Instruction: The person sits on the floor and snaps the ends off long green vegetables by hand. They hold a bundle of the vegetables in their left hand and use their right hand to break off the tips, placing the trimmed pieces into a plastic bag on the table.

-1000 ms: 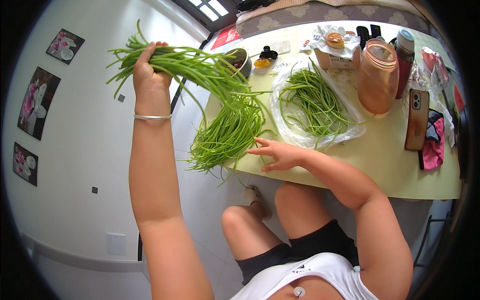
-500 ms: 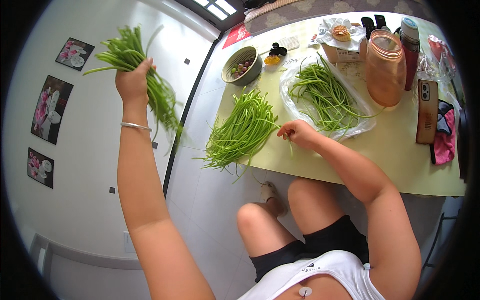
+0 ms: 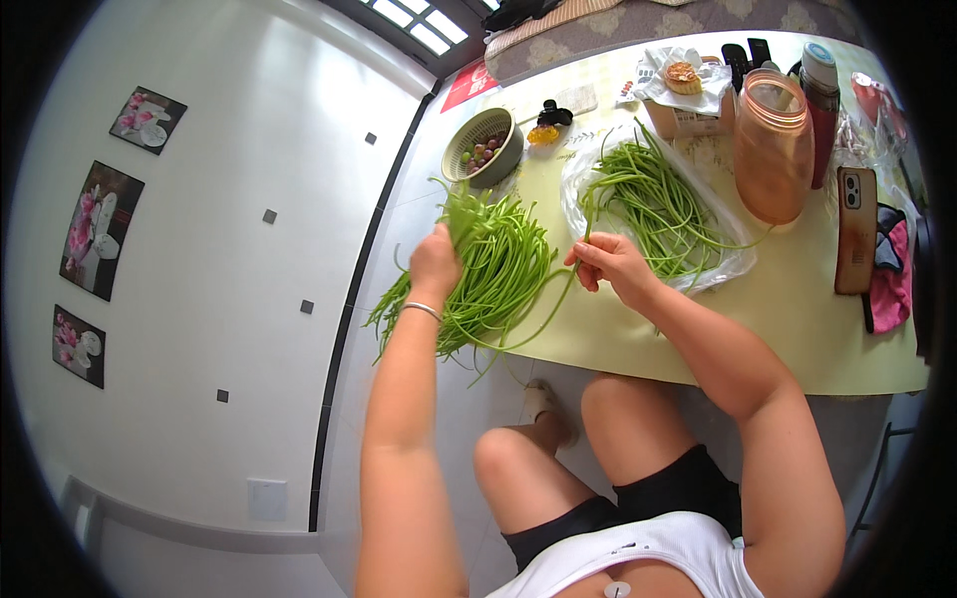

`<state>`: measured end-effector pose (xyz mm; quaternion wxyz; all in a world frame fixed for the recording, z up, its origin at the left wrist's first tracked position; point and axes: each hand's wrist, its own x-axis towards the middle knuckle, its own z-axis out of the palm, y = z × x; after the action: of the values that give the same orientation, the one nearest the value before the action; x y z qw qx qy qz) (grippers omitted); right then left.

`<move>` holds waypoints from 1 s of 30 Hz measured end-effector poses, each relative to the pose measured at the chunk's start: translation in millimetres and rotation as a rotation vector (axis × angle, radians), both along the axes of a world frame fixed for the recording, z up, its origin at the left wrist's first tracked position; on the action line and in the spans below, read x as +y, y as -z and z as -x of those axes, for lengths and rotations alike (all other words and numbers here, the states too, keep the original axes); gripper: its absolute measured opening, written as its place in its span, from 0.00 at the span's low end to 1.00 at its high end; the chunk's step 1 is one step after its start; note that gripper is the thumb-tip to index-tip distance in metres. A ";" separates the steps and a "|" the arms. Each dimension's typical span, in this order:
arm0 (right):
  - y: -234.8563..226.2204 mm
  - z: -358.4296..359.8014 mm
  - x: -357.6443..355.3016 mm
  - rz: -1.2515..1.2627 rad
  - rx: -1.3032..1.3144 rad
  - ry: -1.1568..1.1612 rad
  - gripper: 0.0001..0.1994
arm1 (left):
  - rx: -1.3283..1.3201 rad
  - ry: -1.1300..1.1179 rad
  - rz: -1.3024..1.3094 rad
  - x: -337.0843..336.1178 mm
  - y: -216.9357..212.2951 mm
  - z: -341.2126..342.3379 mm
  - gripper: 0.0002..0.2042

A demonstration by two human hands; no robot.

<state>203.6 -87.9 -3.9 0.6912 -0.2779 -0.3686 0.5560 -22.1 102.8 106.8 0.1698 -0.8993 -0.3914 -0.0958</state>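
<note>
Left hand: the left hand (image 3: 436,264) is closed round the upper ends of a thick bundle of long, thin green bean stalks (image 3: 488,274), which lies on the near left part of the pale yellow-green bench (image 3: 758,329) with its lower ends hanging past the bench edge.
Right hand: the right hand (image 3: 608,264) pinches a single long green stalk (image 3: 553,304) between thumb and fingertips; the stalk curves down and left toward the bundle.
Loose pile: more long green stalks (image 3: 653,199) lie spread on a clear plastic bag (image 3: 723,267), just beyond the right hand.
Around: a pale green plastic colander holding small round fruits (image 3: 482,148) stands beyond the bundle; a translucent orange plastic jar (image 3: 773,149) and a phone lying flat (image 3: 855,229) sit to the right, well apart from the stalks.
Doing it well: as I judge it, the single stalk should be laid parallel with the others, its end level with those in the left fist, so the bundle stays even.
Grip: a loose fist lets a new stalk slide in; squeezing too hard would likely bruise or snap the thin stalks.
Risk: the overhanging ends could drag stalks off the bench edge if the left hand slackens.
</note>
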 end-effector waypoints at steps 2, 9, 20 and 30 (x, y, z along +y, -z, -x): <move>0.2 -0.2 -1.4 0.006 -0.037 -0.006 0.14 | 0.040 -0.052 0.016 4.3 26.1 -5.9 0.13; -0.1 -0.7 -2.1 0.050 -0.103 0.024 0.14 | 0.041 -0.161 0.141 -13.0 66.7 -32.2 0.48; -8.0 5.6 -5.7 0.077 -0.140 -0.046 0.14 | -0.263 -0.014 0.312 -33.1 42.2 -9.5 0.38; -16.5 3.3 -12.0 0.125 -0.342 -0.048 0.13 | -1.128 0.229 1.746 -170.9 79.0 -54.5 0.18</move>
<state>200.3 -99.9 12.6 0.5864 -0.4018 -0.4519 0.5390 32.4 -68.1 27.8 -0.7563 -0.5660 -0.2594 -0.2010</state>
